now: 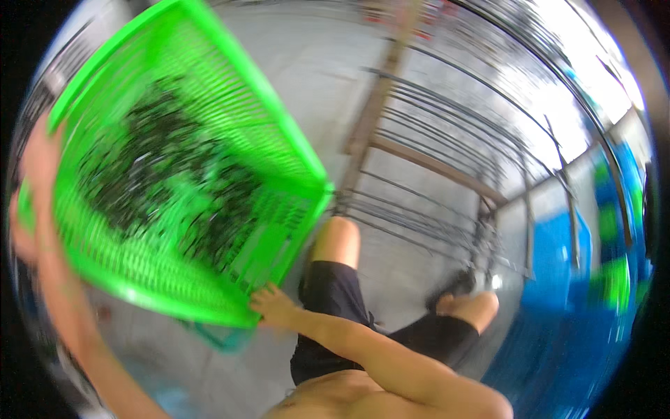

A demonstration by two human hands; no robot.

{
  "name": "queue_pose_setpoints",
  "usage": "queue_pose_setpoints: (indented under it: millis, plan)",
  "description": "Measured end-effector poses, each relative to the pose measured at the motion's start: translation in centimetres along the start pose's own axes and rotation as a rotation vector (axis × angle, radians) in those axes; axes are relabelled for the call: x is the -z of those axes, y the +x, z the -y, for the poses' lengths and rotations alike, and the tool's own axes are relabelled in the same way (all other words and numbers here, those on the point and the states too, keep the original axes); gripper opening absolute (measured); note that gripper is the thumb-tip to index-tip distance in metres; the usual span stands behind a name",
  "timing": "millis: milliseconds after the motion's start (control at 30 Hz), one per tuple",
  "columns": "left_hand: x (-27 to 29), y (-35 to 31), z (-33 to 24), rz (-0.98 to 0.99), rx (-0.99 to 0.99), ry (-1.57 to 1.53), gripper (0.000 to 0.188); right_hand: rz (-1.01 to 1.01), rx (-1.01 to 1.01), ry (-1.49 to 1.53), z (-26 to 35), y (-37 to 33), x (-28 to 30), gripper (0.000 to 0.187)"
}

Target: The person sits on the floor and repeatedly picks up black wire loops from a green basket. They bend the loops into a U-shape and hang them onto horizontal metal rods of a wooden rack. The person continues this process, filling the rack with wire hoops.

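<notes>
A bright green slatted plastic basket (244, 115) is tilted at the left, its inside facing me. Small dark pieces (146, 150) lie heaped on its bottom, too smeared by motion to name. At the basket's outer left edge, my left hand (40, 157) is wrapped round the rim, blurred. My right hand (276, 306) grips the rim at the basket's near right corner, fingers bent over the edge. Both forearms reach up from the lower edge of the view.
A metal rack with many thin bars (433, 129) and a brown post (370, 112) stands ahead to the right. Blue containers (551, 342) fill the right side. Something teal (227, 339) shows beneath the basket, above the grey floor (300, 49).
</notes>
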State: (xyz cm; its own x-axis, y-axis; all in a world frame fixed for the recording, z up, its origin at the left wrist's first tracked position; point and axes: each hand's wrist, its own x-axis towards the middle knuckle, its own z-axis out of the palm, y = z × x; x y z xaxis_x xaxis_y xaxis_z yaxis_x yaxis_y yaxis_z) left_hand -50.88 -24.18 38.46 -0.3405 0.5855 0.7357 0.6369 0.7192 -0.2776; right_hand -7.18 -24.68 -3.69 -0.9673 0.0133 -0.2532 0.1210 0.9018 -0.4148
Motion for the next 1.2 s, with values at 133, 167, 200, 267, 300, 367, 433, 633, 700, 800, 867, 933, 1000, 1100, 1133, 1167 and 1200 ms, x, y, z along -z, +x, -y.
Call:
queue_pose_setpoints:
  millis: [133,167,200,267,300,367,433,633,700,800,867,933,1000,1100,1133,1167,1200]
  plan:
    - [-1.3,1.2,-3.1,0.352,0.273,0.267,0.047,0.0,-0.02,0.03,2.1,-0.3,2.2,0.063]
    - [-1.3,0.5,-2.0,0.394,0.307,0.272,0.047,0.01,-0.034,0.031,2.2,0.0,2.9,0.063]
    - [-0.7,0.5,-0.6,0.433,0.335,0.285,0.047,-0.014,-0.008,0.013,2.5,0.4,2.9,0.062]
    - [0.3,0.7,0.0,0.398,0.371,0.297,0.049,-0.062,0.015,0.0,3.0,0.4,2.2,0.062]
    - [0.4,0.4,-1.2,0.307,0.348,0.295,0.049,-0.055,-0.002,0.008,2.7,0.1,1.8,0.062]
    - [-0.3,-1.3,-6.4,0.015,0.197,0.215,0.049,-0.038,-0.047,0.02,1.6,-0.3,1.5,0.062]
    - [-0.8,-4.4,-12.6,-0.051,0.02,-0.006,0.048,-0.063,-0.052,0.005,1.5,-0.7,1.0,0.062]
    - [-7.6,-18.1,-29.7,1.114,-0.04,-0.43,0.07,-0.132,-0.032,0.023,2.6,-2.4,2.6,0.058]
    - [-8.9,-21.3,-32.8,1.474,-0.079,-0.431,0.099,-0.147,-0.023,0.057,2.6,-2.4,2.9,0.055]
    - [-12.3,-27.8,-36.4,1.627,-0.194,-0.201,0.107,-0.195,0.007,0.104,2.0,-2.6,2.3,0.051]
    - [-10.1,-27.3,-37.6,1.701,-0.32,0.047,0.115,-0.243,0.042,0.145,1.6,-2.7,1.8,0.047]
    - [-12.4,-28.2,-35.6,1.629,-0.251,-0.182,0.119,-0.247,0.042,0.204,1.9,-3.2,2.5,0.045]
    - [-14.2,-28.8,-33.4,1.543,-0.224,-0.36,0.12,-0.27,0.056,0.24,1.8,-3.2,3.1,0.043]
    - [-12.0,-25.8,-31.9,1.715,-0.068,-0.627,0.114,-0.311,0.058,0.258,1.1,-3.2,2.8,0.042]
    - [-12.3,-26.1,-30.9,1.711,-0.046,-0.645,0.113,-0.33,0.069,0.249,1.2,-3.1,2.7,0.042]
    - [-13.9,-28.1,-29.8,1.539,-0.162,-0.534,0.11,-0.345,0.091,0.242,1.6,-3.0,2.6,0.041]
    - [-13.6,-29.0,-30.3,1.362,-0.287,-0.442,0.106,-0.351,0.092,0.239,1.5,-3.0,2.3,0.04]
